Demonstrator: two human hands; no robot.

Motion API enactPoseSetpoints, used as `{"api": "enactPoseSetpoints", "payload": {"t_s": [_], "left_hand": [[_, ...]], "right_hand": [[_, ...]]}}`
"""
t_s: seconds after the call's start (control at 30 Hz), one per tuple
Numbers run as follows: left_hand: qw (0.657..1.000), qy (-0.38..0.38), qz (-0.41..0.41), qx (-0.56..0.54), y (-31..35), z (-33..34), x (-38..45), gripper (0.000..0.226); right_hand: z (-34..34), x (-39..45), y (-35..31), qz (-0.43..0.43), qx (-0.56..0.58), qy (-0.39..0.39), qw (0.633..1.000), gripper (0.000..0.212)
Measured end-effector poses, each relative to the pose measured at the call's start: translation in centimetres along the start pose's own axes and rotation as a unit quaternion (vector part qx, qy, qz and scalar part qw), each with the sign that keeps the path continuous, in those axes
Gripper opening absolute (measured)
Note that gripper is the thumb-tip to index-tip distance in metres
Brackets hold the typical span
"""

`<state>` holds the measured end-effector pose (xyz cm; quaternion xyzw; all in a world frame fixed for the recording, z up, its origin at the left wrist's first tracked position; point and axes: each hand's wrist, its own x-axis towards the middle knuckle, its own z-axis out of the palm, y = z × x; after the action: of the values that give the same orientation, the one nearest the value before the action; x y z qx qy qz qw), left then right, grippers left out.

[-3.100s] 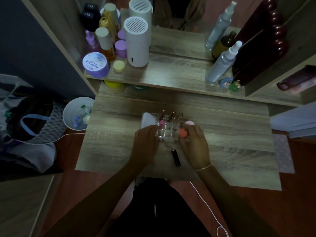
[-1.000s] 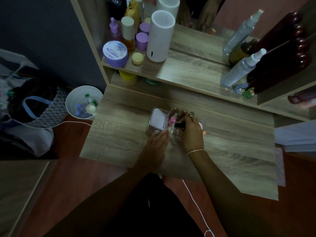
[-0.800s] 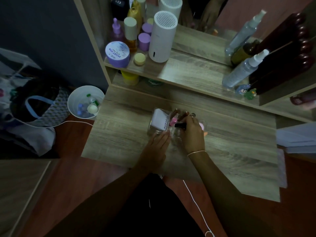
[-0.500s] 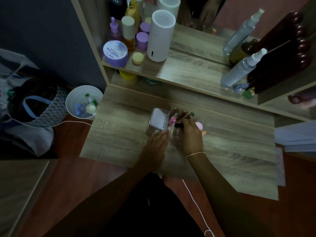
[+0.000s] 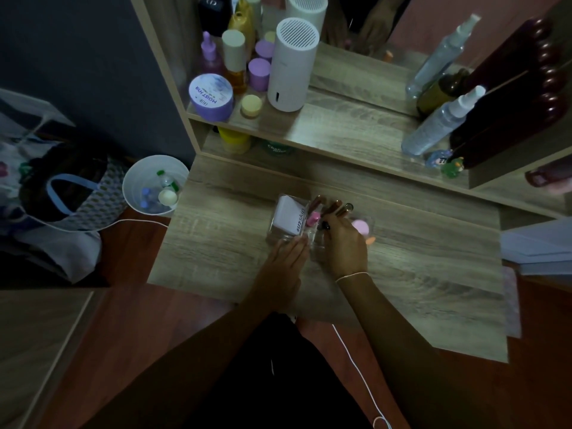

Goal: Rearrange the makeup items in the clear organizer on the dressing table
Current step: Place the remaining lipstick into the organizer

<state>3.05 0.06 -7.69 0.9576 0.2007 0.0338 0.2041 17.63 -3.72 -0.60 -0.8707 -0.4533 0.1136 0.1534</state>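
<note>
The clear organizer [image 5: 280, 235] stands in the middle of the dressing table [image 5: 433, 274]. It holds a white box [image 5: 291, 216], a pink-capped tube [image 5: 314, 217], several brownish sticks [image 5: 332, 207] and a pink sponge [image 5: 360, 226]. An orange item [image 5: 370, 240] peeks out beside my right hand. My left hand [image 5: 286, 258] rests flat against the organizer's front left side, fingers together. My right hand [image 5: 345, 247] is over the organizer's middle, its fingertips pinching a small black tube [image 5: 323, 226] at the compartments.
The shelf behind carries a white cylinder device [image 5: 292, 65], a purple jar [image 5: 211, 96], several bottles and spray bottles [image 5: 439, 122]. A dark beaded frame [image 5: 520, 88] leans at right. A white bin [image 5: 154, 184] and bags sit on the floor at left. A white cable [image 5: 359, 370] hangs at the front edge.
The black tube that lay on the table in front of the organizer is now in my right hand at the organizer. My left hand has stayed against its front. The view shifted slightly.
</note>
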Motion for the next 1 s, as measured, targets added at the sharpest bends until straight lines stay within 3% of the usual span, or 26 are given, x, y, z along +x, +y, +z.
{"api": "enactPoseSetpoints", "payload": {"t_s": [0.6, 0.8, 0.9, 1.0], "left_hand": [[0.999, -0.030, -0.009, 0.020, 0.0, 0.0, 0.0, 0.075], [1.000, -0.014, 0.011, 0.003, -0.3, 0.0, -0.5, 0.069], [1.000, 0.003, 0.012, -0.005, -0.8, 0.1, -1.7, 0.063], [0.999, 0.021, -0.024, -0.004, -1.5, -0.1, -3.0, 0.058]], "right_hand": [[-0.3, -1.1, 0.6, -0.012, 0.018, 0.048, 0.999, 0.033], [-0.2, -5.5, 1.9, -0.023, -0.020, 0.089, 0.996, 0.012], [0.6, -8.0, 4.0, -0.061, -0.068, 0.092, 0.992, 0.029], [2.1, -10.0, 6.0, -0.031, -0.109, 0.085, 0.990, 0.042]]}}
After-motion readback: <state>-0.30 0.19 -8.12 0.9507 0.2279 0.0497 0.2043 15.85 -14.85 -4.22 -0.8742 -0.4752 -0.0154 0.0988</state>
